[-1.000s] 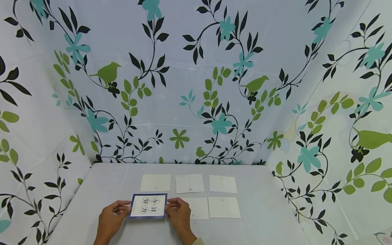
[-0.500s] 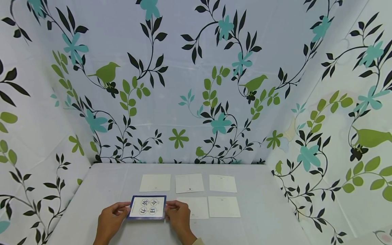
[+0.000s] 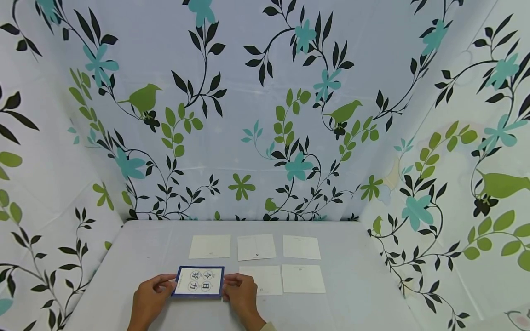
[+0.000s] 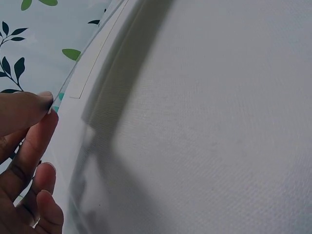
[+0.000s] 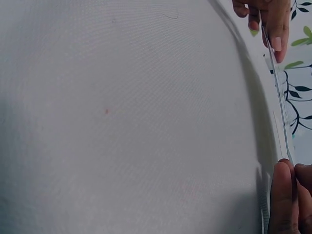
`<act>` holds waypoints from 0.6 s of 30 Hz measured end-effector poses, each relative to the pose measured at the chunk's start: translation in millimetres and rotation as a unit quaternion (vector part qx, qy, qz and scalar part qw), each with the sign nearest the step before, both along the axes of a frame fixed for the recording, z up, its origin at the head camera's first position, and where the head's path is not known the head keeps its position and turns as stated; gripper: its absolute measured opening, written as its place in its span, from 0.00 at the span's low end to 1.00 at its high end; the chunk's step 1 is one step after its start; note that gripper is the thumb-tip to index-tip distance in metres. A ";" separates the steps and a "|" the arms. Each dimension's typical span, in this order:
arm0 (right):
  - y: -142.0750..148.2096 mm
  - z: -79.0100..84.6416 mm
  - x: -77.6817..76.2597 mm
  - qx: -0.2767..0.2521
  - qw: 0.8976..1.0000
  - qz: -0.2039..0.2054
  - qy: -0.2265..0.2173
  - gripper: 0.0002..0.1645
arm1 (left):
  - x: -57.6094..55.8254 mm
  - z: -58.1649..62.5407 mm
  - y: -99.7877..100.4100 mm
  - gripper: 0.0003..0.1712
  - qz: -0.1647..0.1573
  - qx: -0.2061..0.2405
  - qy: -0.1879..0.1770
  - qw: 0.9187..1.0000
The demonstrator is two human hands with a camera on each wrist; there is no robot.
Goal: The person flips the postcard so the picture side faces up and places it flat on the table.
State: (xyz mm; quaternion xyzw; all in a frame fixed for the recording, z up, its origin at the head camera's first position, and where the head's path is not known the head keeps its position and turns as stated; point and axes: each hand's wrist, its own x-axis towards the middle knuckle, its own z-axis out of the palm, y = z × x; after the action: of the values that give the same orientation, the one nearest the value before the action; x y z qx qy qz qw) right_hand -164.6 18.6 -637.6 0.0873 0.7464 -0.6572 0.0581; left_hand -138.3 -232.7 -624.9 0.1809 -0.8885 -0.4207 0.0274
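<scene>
A white card with a blue border (image 3: 198, 281) and circled characters on its face is held at the front, left of the table's middle. My left hand (image 3: 152, 296) pinches its left edge between thumb and fingertips. At the opposite edge, my right hand (image 3: 242, 296) pinches it likewise. The left wrist view catches the card nearly edge-on, with the left thumb and fingertip (image 4: 46, 109) on its corner. From the right wrist, the card is a thin line (image 5: 280, 92) held above the table, both hands at its ends. Its underside is mostly hidden.
Several plain white cards lie on the white table (image 3: 356, 285): a back row with a left card (image 3: 210, 247), a middle card (image 3: 256, 248) and a right card (image 3: 301, 248), and two nearer ones (image 3: 303, 279), one partly behind my right hand. Patterned cloth (image 3: 256, 115) encloses the table.
The card's far edge has come slightly down toward me in the head view. Both hands keep the same pinch and have barely moved.
</scene>
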 end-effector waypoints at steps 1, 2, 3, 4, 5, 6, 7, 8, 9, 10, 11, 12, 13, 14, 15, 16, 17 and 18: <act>0.0 -1.0 -0.1 -0.001 1.000 0.000 -0.002 0.16 | -0.2 -1.0 0.0 0.16 0.000 -0.001 -0.004 1.000; 0.2 -1.8 0.1 -0.002 1.000 0.002 -0.002 0.16 | -0.6 -1.9 -0.2 0.16 -0.001 -0.002 -0.007 1.000; 0.3 -2.5 0.4 -0.005 1.000 0.002 -0.007 0.15 | -0.6 -3.0 -0.3 0.16 -0.001 -0.003 -0.010 1.000; 0.7 -3.1 0.7 -0.005 1.000 0.004 -0.009 0.15 | -1.0 -4.4 -0.4 0.16 -0.001 -0.006 -0.013 1.000; 0.7 -3.7 1.1 -0.006 1.000 0.005 -0.009 0.16 | -0.9 -5.9 -0.5 0.16 -0.002 -0.008 -0.015 1.000; 1.0 -4.4 1.3 -0.006 1.000 0.007 -0.009 0.15 | -1.0 -7.2 -0.7 0.16 -0.004 -0.011 -0.014 1.000; 1.3 -4.9 1.6 -0.005 1.000 0.009 -0.007 0.16 | -0.9 -8.5 -0.8 0.16 -0.006 -0.014 -0.014 1.000; 1.6 -5.0 2.0 -0.003 1.000 0.011 -0.004 0.15 | -1.0 -9.7 -1.2 0.16 -0.009 -0.017 -0.012 1.000; 2.1 -4.9 2.1 -0.003 1.000 0.014 -0.004 0.16 | -1.0 -10.8 -1.5 0.16 -0.011 -0.021 -0.010 1.000; 2.0 -5.2 2.1 -0.001 1.000 0.017 -0.002 0.16 | -1.3 -11.5 -1.7 0.16 -0.015 -0.025 -0.007 1.000; 2.1 -5.1 1.9 0.000 1.000 0.021 0.000 0.16 | -1.4 -12.0 -1.9 0.16 -0.019 -0.029 -0.003 0.999; 2.3 -4.7 1.8 0.002 1.000 0.024 0.001 0.15 | -1.6 -12.4 -2.0 0.16 -0.021 -0.034 -0.001 0.999; 2.4 -4.4 1.7 0.004 1.000 0.027 0.002 0.15 | -1.9 -12.6 -2.1 0.16 -0.023 -0.037 0.000 0.999; 2.5 -3.7 1.7 0.007 0.999 0.031 0.003 0.15 | -2.1 -13.0 -2.0 0.15 -0.024 -0.043 0.003 0.999; 2.5 -3.3 1.5 0.012 0.999 0.034 0.002 0.15 | -2.3 -13.2 -1.9 0.15 -0.025 -0.047 0.005 0.999; 2.4 -3.0 1.6 0.017 0.999 0.036 0.004 0.15 | -2.4 -13.4 -1.8 0.15 -0.026 -0.051 0.008 0.998; 2.5 -2.3 1.7 0.021 0.999 0.038 0.005 0.15 | -2.3 -13.9 -1.6 0.15 -0.027 -0.058 0.011 0.998; 2.3 -1.7 2.0 0.025 0.999 0.041 0.009 0.15 | -2.1 -13.9 -1.5 0.15 -0.027 -0.063 0.013 0.998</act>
State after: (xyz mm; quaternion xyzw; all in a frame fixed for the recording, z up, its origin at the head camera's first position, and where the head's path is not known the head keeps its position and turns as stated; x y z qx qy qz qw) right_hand -162.6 20.8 -639.3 0.0523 0.7659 -0.6363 0.0763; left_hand -140.4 -234.3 -638.8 0.1490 -0.9176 -0.3664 0.0386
